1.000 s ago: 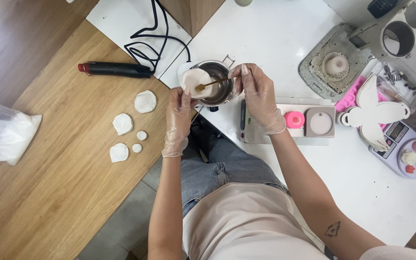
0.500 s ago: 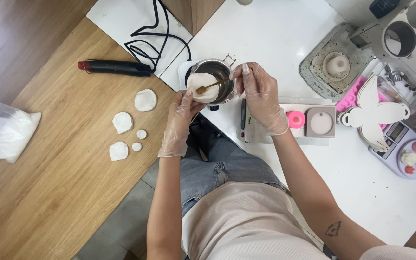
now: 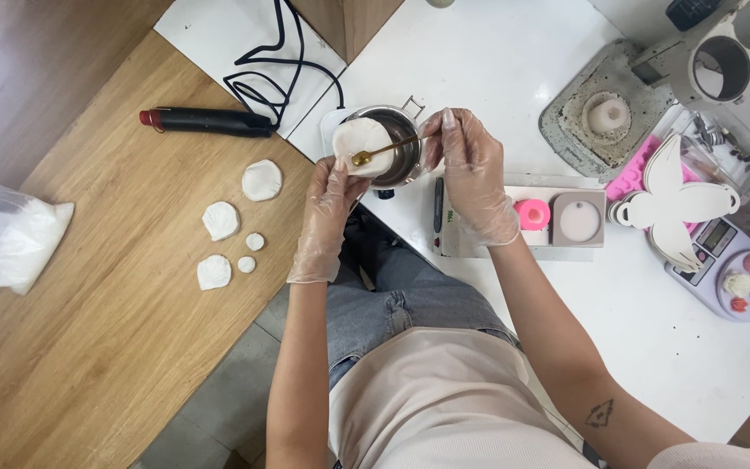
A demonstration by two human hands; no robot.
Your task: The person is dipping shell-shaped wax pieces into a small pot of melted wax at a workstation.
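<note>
My left hand, in a clear glove, holds a round white petal-shaped piece over the rim of a small metal pot. My right hand, also gloved, pinches a thin gold spoon whose bowl rests on the white piece. The pot stands on the white table just in front of me. Several white petal pieces lie on the wooden table to the left.
A black heat tool with a red tip and its black cord lie at the back left. A plastic bag of white flakes sits far left. Pink and white moulds, a white butterfly shape and a scale crowd the right.
The spoon's bowl has shifted onto the left part of the white piece. Both hands stay at the pot, with little other movement.
</note>
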